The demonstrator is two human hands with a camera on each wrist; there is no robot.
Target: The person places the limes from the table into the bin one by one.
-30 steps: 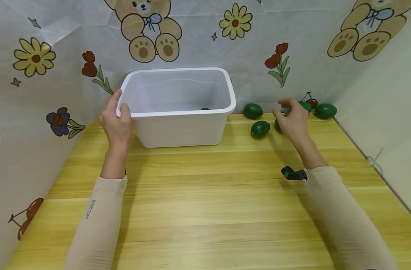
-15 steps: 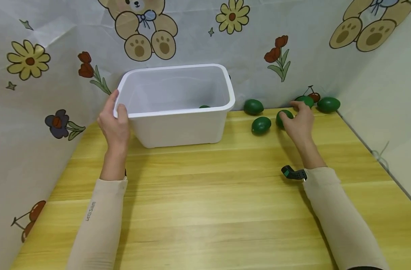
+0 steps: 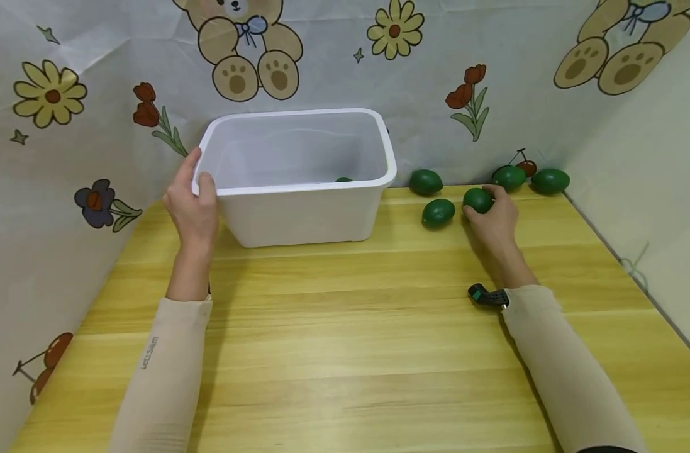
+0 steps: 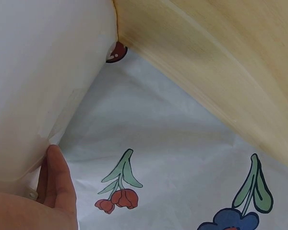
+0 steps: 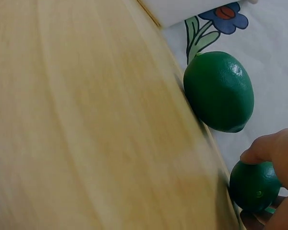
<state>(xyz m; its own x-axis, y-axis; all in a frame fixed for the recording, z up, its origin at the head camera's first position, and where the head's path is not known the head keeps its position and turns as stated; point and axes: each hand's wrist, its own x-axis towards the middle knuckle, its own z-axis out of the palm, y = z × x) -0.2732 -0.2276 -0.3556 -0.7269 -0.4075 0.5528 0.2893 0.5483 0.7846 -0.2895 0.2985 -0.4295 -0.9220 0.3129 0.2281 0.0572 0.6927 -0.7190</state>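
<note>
My left hand (image 3: 193,211) grips the left rim of a white plastic bin (image 3: 299,217), thumb at the front corner and fingers on the outer wall. In the left wrist view those fingers (image 4: 61,179) lie against the bin's side. Over to the right, my right hand (image 3: 499,220) pinches a dark green lime (image 3: 477,201) between thumb and fingers, low over the table. The right wrist view shows the thumb on one side of this lime (image 5: 252,187) and fingertips partly hidden beyond it. Inside the bin, the top of another lime (image 3: 343,180) peeks over the front rim.
Left of the held lime lie two more, a nearer lime (image 3: 438,213) and a farther lime (image 3: 426,182) by the bin. Behind it, a lime (image 3: 509,178) and a corner lime (image 3: 551,181) sit against the printed backdrop (image 3: 418,119). The wooden table (image 3: 345,333) spreads in front.
My right hand has come down and slightly nearer, its fingers closing around the lime from above and beside it. The left hand keeps its hold on the bin.
</note>
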